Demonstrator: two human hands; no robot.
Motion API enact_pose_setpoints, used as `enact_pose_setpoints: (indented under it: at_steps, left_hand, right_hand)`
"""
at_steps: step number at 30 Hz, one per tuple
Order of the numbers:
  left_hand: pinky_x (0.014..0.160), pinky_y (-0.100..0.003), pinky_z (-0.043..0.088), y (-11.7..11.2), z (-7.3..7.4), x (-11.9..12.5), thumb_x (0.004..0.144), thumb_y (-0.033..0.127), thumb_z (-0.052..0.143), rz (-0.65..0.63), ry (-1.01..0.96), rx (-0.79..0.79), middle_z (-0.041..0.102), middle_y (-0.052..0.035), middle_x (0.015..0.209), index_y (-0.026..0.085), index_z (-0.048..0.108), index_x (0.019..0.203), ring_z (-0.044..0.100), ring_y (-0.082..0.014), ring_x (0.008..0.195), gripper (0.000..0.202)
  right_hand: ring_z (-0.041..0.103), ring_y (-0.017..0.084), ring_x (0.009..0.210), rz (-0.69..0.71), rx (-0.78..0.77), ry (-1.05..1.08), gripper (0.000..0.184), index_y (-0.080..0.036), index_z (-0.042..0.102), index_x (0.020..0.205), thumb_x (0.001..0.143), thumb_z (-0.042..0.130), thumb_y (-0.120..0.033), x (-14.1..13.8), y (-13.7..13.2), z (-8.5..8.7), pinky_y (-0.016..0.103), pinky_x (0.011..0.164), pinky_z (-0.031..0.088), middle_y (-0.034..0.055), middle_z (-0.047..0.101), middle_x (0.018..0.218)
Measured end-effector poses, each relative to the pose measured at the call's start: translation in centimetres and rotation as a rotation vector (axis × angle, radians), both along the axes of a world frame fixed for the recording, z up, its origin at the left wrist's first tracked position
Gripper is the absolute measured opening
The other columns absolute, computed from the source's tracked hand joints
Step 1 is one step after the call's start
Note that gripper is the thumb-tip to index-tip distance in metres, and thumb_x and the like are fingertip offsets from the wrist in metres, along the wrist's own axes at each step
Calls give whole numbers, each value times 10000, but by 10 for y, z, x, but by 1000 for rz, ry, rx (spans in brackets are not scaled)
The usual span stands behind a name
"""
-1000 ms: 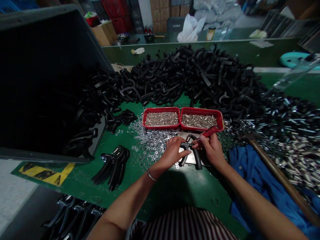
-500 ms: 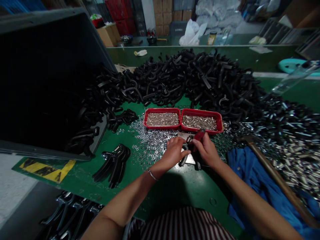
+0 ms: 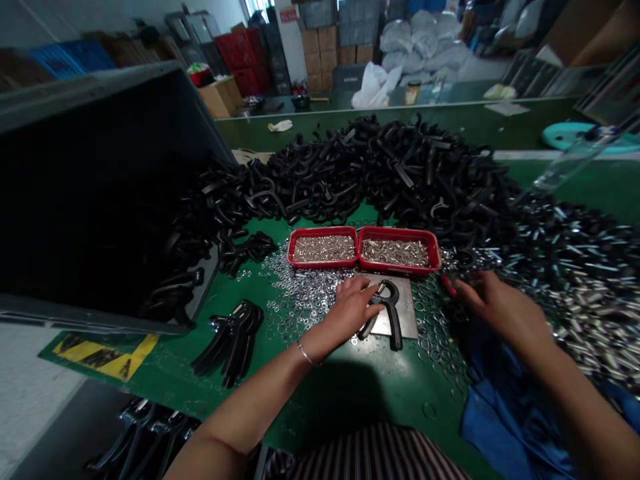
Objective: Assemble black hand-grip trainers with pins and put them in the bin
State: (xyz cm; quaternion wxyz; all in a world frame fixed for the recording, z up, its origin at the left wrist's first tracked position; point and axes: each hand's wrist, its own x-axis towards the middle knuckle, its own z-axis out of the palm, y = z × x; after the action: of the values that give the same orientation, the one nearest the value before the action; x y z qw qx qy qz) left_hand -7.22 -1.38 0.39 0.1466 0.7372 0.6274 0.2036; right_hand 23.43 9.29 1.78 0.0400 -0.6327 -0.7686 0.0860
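My left hand is closed on a black, two-legged, clamp-like piece, its fingertips at the metal pin near the top. That piece lies on a flat metal plate. To the right, my right hand is closed round a red-handled tool above the edge of a blue cloth. The tool's far end cannot be made out. Several similar black pieces lie together left of my left hand.
Two red trays of small metal pins stand behind the plate, with loose rings around. Black curved parts are heaped behind, and spill from a grey crate at left. Metal cylinders lie at right.
My right hand has moved right, away from the clamp-like piece, carrying the red-handled tool to the blue cloth. My left hand stays on the piece. The wooden-handled hammer is now hidden.
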Motion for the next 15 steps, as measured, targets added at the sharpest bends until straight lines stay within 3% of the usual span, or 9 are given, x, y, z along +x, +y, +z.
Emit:
enact_pose_setpoints:
  at_steps: [3, 6, 8, 12, 15]
  left_hand:
    - [992, -402, 393, 34, 19, -42, 979, 300, 497, 144, 157, 76, 629, -85, 1210, 254, 637, 1251, 530, -254, 1138, 308]
    - [955, -417, 413, 68, 29, -93, 931, 185, 503, 381, 412, -12, 669, -172, 1089, 124, 704, 1099, 586, -292, 1071, 269]
    - [915, -415, 434, 80, 28, -115, 878, 142, 542, 424, 486, -60, 687, -198, 979, 79, 731, 951, 620, -307, 997, 212]
    - [930, -411, 430, 79, 15, -124, 892, 120, 496, 398, 509, 7, 687, -171, 982, 107, 730, 936, 620, -290, 994, 238]
    - [923, -431, 431, 74, 5, -123, 933, 161, 446, 413, 504, 68, 661, -173, 1032, 134, 724, 979, 583, -310, 1056, 283]
  right_hand:
    - [679, 292, 863, 178, 82, 166, 412, -189, 646, 1138, 946, 495, -521, -26, 8, 16, 368, 718, 490, 129, 721, 1020]
    - [645, 240, 945, 480, 144, 329, 254, -202, 697, 1001, 973, 505, -367, -90, 17, 23, 338, 831, 481, 87, 698, 1050]
    - [606, 243, 980, 618, 223, 285, 247, -190, 716, 970, 978, 515, -332, -142, 24, 23, 337, 854, 459, 93, 685, 1016]
    - [558, 250, 964, 808, 281, 95, 220, -148, 742, 888, 954, 563, -259, -231, 41, 17, 347, 887, 405, 116, 682, 928]
    - [542, 264, 978, 855, 257, 70, 164, -132, 753, 847, 903, 630, -225, -266, 53, 8, 348, 874, 383, 128, 685, 897]
